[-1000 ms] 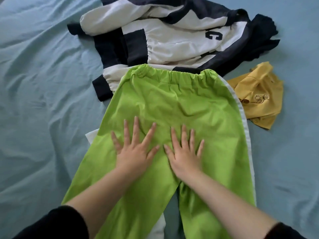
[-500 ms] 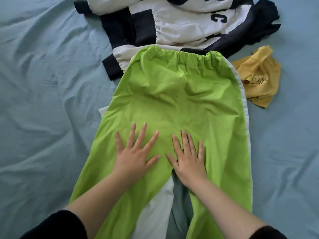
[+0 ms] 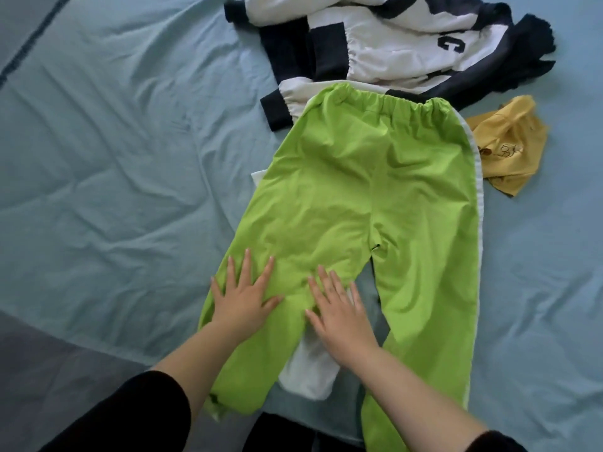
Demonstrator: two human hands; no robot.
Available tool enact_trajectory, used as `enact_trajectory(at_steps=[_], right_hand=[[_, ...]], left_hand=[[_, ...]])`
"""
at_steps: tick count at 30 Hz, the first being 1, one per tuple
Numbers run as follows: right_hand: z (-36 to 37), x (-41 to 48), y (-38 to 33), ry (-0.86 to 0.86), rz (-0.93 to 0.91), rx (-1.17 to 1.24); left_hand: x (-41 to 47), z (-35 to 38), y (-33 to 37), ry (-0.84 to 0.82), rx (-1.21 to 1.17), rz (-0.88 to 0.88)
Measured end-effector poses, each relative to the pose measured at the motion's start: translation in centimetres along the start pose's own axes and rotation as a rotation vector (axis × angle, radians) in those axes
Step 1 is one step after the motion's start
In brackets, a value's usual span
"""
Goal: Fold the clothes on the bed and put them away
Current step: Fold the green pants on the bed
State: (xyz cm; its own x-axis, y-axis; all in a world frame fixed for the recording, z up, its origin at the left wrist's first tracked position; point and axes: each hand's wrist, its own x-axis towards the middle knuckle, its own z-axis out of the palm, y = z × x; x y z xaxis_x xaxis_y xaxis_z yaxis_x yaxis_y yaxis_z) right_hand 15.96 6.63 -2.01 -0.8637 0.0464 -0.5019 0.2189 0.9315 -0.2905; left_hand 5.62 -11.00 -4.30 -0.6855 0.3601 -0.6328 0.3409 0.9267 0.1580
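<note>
Bright green trousers (image 3: pixel 359 190) with a white side stripe lie flat on the bed, waistband far from me, legs toward me. My left hand (image 3: pixel 243 295) presses flat on the left leg, fingers spread. Flat beside it, my right hand (image 3: pixel 339 311) rests at that leg's inner edge, partly over white fabric (image 3: pixel 310 370) showing under the trousers. Both hands hold nothing. A white and navy jacket (image 3: pixel 391 47) lies crumpled beyond the waistband. A small yellow garment (image 3: pixel 509 151) lies to the right of the trousers.
The bed is covered by a wrinkled blue-grey sheet (image 3: pixel 114 158), with wide bare sheet to the left. The bed's near edge (image 3: pixel 81 334) runs diagonally at lower left, with darker floor below it.
Both hands have slid down the trousers toward me, from the seat onto the left leg. The legs have parted, showing white fabric and sheet between them. The view has shifted left.
</note>
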Motion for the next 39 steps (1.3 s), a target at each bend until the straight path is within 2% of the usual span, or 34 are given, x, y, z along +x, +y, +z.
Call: enact_trajectory(at_steps=[4, 8, 12, 14, 17, 21, 23, 25, 29, 32, 34, 36, 39], right_hand=[[2.2, -0.3, -3.0, -0.154, -0.066, -0.036], [4.0, 0.5, -3.0, -0.335, -0.039, -0.118], [3.5, 1.1, -3.7, -0.346, -0.016, -0.092], [2.8, 0.5, -4.7, -0.195, 0.019, 0.057], [2.1, -0.7, -7.0, -0.022, 0.139, 0.421], [0.7, -0.9, -10.2, -0.170, 0.376, 1.130], [-0.1, -0.5, -11.3, -0.242, 0.449, 1.425], [-0.3, -0.3, -11.6, -0.273, 0.479, 1.522], [0.4, -0.9, -10.0, -0.042, 0.678, 1.549], [0.9, -2.5, -6.0, -0.032, 0.801, 1.652], [1.3, -4.0, -3.0, 0.025, 0.823, 1.654], [1.6, -5.7, -0.3, 0.086, 0.819, 1.631], [2.3, -8.4, 2.6, -0.014, 0.774, 1.532]], left_hand=[[-2.7, 0.9, -2.9, -0.037, -0.172, -0.186], [-3.3, 1.7, -5.6, 0.161, -0.443, -0.351], [-3.4, 1.5, -7.2, 0.062, -0.777, -0.401], [-4.1, 1.2, -7.0, 0.095, -0.805, -0.347], [-5.6, 0.6, -6.3, 0.192, -0.663, -0.247], [-8.4, 0.0, -4.8, 0.488, -0.452, -0.130], [-9.7, 0.1, -3.4, 0.421, -0.497, -0.081], [-10.7, 0.7, -1.3, 0.255, -0.639, -0.048], [-12.6, 2.0, 3.3, 0.134, -0.743, -0.013], [-13.7, 2.9, 5.2, 0.094, -0.589, -0.040], [-14.1, 3.4, 6.4, 0.073, -0.426, -0.019], [-14.7, 4.3, 8.4, 0.034, -0.463, 0.033], [-15.9, 6.1, 12.5, 0.000, -0.467, 0.141]])
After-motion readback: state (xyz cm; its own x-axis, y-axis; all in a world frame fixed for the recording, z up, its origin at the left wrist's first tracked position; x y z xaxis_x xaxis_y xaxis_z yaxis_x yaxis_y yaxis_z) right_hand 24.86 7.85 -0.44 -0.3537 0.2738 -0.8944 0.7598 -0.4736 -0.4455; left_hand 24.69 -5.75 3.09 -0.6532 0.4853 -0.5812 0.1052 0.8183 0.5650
